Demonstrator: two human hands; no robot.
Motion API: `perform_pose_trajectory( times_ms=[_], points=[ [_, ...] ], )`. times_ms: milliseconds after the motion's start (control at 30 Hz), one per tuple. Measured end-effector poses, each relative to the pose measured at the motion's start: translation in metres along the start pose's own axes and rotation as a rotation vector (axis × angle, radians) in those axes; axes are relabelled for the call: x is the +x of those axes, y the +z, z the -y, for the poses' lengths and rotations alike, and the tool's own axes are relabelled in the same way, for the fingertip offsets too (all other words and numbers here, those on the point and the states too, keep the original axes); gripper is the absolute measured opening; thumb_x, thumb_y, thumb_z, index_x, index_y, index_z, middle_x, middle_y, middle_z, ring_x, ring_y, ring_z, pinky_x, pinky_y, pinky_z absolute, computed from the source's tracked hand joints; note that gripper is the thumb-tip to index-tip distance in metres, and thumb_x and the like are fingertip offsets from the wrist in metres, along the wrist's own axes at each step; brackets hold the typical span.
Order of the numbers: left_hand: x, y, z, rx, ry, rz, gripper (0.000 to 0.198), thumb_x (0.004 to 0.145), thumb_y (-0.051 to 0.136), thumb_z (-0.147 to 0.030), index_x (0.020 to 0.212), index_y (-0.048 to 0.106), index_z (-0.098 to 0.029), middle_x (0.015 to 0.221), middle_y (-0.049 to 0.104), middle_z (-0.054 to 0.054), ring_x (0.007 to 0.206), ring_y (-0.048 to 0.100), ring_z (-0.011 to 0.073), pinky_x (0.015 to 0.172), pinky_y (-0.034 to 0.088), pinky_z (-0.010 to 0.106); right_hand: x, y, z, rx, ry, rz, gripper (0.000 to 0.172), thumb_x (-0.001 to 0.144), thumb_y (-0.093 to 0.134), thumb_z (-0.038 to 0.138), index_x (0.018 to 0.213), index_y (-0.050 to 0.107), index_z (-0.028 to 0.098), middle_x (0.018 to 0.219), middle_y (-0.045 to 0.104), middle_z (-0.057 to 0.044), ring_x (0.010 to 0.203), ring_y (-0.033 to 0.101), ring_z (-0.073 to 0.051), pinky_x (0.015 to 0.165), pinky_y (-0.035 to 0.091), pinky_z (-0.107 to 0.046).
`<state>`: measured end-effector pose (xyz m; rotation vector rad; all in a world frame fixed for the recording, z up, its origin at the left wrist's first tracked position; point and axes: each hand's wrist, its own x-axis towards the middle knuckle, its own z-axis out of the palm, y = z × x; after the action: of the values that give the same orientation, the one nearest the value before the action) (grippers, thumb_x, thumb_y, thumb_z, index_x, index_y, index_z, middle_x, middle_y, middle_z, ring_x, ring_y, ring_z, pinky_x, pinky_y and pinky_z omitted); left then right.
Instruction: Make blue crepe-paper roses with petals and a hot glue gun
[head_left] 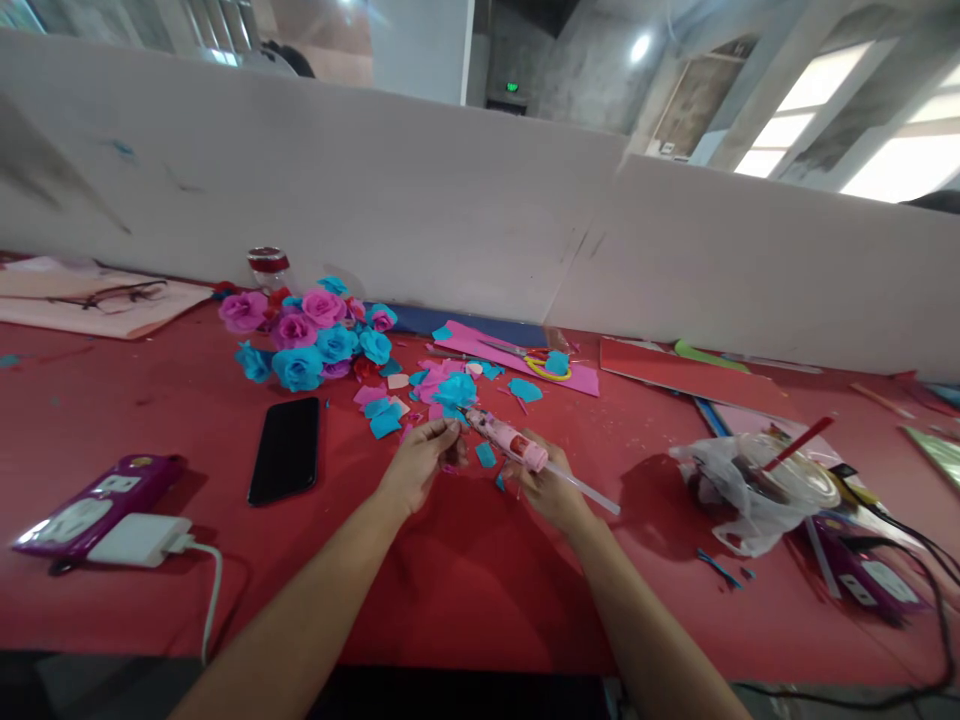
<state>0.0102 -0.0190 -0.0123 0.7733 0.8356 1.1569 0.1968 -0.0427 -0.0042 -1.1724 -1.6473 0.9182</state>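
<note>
My left hand [421, 465] is closed, its thumb and fingers pinched just below a blue paper flower [453, 390]; the stem in the pinch is mostly hidden. My right hand [549, 485] is wrapped round a pink hot glue gun [510, 440], slim like a pen, with a translucent glue stick [589, 490] poking out of its rear. The gun's tip meets the flower's lower edge. Cut blue petals [385, 420] and pink paper scraps [435, 382] lie around both hands. Behind them, scissors with yellow handles [549, 372] rest on a pink paper strip [581, 380].
Finished paper roses [298, 368] cluster at the back left, near a red-lidded jar [268, 266]. A black phone [285, 450] and a purple power strip [112, 500] lie left. To the right stand a bagged cup [780, 480] and another power strip [874, 565]. A white partition [375, 190] closes the back.
</note>
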Motion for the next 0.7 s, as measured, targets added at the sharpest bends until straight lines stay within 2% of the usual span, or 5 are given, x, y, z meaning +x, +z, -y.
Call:
perform_pose_trajectory(
  times_ms=[200,500,700],
  points=[
    [0.0002,0.0006,0.0003,0.028,0.016,0.002,0.033,0.063,0.077,-0.041,0.076,0.063,-0.014,0.055,0.06,-0.001,0.048,0.054,0.0097,0.053,0.043,0.022,0.0008,-0.0002,-0.001,-0.073,0.028,-0.033,0.024,0.069,0.066,0.037,0.066,0.048,0.021,0.063,0.052,0.002,0.058,0.046,-0.014,0.053,0.037,-0.027],
    [-0.0013,0.0006,0.0007,0.031,0.03,0.015,0.029,0.066,0.076,-0.04,0.074,0.062,-0.015,0.056,0.06,-0.001,0.05,0.054,0.0098,0.054,0.043,0.023,0.0001,0.0004,-0.0007,0.007,0.028,-0.032,0.02,0.072,0.063,0.032,0.067,0.047,0.022,0.063,0.054,0.001,0.058,0.051,-0.015,0.055,0.04,-0.028],
    [-0.0006,0.0001,-0.001,-0.059,-0.025,0.038,0.025,0.067,0.076,-0.033,0.071,0.061,-0.014,0.056,0.059,-0.001,0.048,0.054,0.009,0.051,0.043,0.021,0.0001,-0.0003,-0.0043,-0.033,-0.015,-0.042,0.02,0.073,0.061,0.031,0.065,0.046,0.021,0.064,0.05,0.002,0.057,0.047,-0.013,0.052,0.036,-0.025]
  ],
)
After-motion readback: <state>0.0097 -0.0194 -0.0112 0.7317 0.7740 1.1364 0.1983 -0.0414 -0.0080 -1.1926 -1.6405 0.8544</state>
